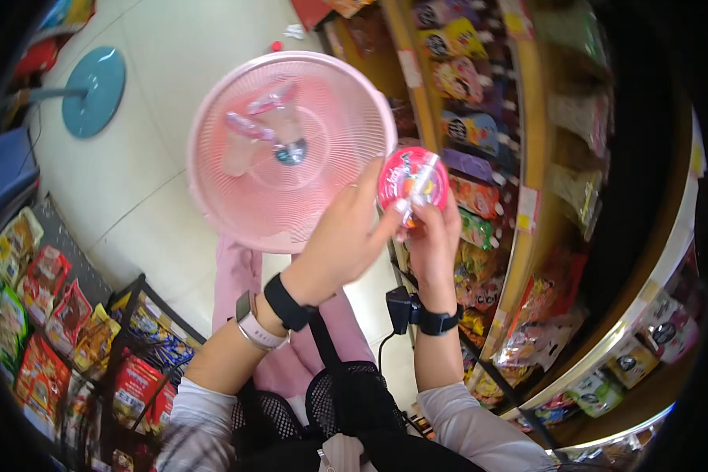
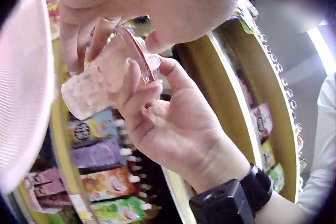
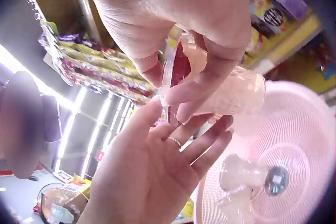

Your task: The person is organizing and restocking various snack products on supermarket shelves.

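Observation:
Both hands hold a clear plastic cup with a round pink printed lid (image 1: pixel 414 182) in front of the chest, beside a pink basket's rim. The see-through cup (image 2: pixel 90 88) lies tilted on its side, its pale contents blurred. My left hand (image 1: pixel 340 234) holds it with the thumb on the lid and the fingers along the cup's side. My right hand (image 1: pixel 436 245) pinches it by the lid's edge, fingers curled round the cup just under the rim. Two similar clear cups (image 3: pixel 239 174) lie inside the pink basket (image 1: pixel 226 212).
Shelves (image 1: pixel 519 228) of hanging snack packets rise close on the right. Snack bags (image 1: pixel 47 287) fill a rack at the lower left. A blue round-based stand (image 1: pixel 94 90) is on the tiled floor (image 1: pixel 153 149), near a blue bin (image 1: pixel 4 169).

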The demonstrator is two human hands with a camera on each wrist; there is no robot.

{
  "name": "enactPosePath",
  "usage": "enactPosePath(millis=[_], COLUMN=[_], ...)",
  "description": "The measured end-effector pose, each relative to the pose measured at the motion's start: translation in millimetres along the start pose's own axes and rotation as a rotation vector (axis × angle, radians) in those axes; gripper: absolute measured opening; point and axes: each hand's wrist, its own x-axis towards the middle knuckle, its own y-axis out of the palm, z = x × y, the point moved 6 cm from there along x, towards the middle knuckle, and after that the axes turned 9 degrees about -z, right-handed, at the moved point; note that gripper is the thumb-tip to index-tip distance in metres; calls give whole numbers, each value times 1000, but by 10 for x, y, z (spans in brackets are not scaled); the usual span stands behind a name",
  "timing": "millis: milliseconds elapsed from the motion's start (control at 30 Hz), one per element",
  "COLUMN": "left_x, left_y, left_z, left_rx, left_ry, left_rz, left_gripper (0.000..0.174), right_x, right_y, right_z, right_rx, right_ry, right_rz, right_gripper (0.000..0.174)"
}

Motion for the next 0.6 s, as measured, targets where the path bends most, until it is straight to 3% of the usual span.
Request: enactPosePath(millis=[33, 100, 167, 233, 300, 367, 433, 500, 533, 567, 600], left_x=[-9, -57, -141, -252, -345, -387, -414, -353, -310, -259, -211], left_y=[222, 672, 1120, 1590, 1999, 2371, 2696, 2920, 3005, 3078, 3116], left_z=[-145, -464, -774, -1014, -1196, -1287, -1373, -1369, -1341, -1305, -1308], left_rx=[-33, 23, -9, -82, -61, -107, -6, -29, 38, 105, 190], left_ry=[-11, 202, 358, 370, 471, 508, 612, 579, 572, 562, 659], left_rz=[69, 98, 169, 283, 357, 355, 364, 354, 354, 351, 280], left_gripper=[55, 65, 68, 70, 74, 72, 66, 60, 59, 59, 57], right_x=[-58, -122, -211, -300, -378, -409, -429, -189, -118, -33, 22], right_y=[-182, -686, -1236, -1727, -2261, -2616, -2898, -3052, -2991, -2964, -2926], right_z=[172, 423, 629, 785, 821, 882, 859, 840, 905, 958, 1038], right_rx=[25, 77, 113, 144, 151, 202, 59, 404, 200, 277, 278], right_ry=[-83, -216, -307, -350, -247, -371, -396, -335, -386, -309, -349], right_rz=[-48, -227, -288, -416, -476, -639, -724, -530, -527, -566, -570], right_gripper=[47, 57, 63, 57, 53, 45, 44, 48, 52, 51, 50])
